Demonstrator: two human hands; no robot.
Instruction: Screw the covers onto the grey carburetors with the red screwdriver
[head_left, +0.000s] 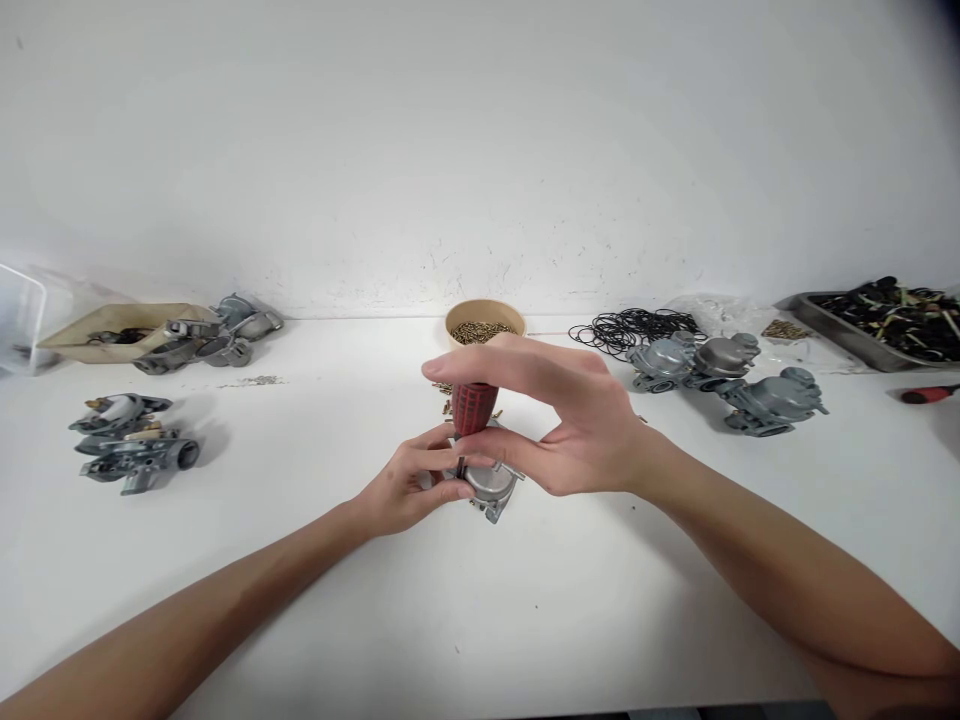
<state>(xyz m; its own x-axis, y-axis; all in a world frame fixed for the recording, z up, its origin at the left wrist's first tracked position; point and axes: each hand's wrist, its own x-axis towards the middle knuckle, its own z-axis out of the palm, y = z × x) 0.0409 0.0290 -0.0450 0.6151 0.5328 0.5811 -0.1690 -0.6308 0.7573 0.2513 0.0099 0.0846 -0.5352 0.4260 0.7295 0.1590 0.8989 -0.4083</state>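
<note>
My right hand (555, 415) is closed around the red and black handle of a screwdriver (475, 408), held upright with its shaft pointing down. Below it lies a grey metal carburetor (491, 483) on the white table. Fingers and thumb of my left hand (416, 478) grip the carburetor's left side and steady it. The screwdriver's tip is hidden behind the left fingers, so its contact with a screw cannot be made out. Small brass screws (448, 400) lie scattered just behind the hands, partly covered by them.
Behind stands a tan bowl (486, 310) of brass screws. To the right are black rubber rings (634, 330), several carburetors (776, 402), a metal tray (862, 335) of dark parts and another red-handled tool (926, 395). Carburetor bodies (139, 455) and a cream container (67, 340) sit left.
</note>
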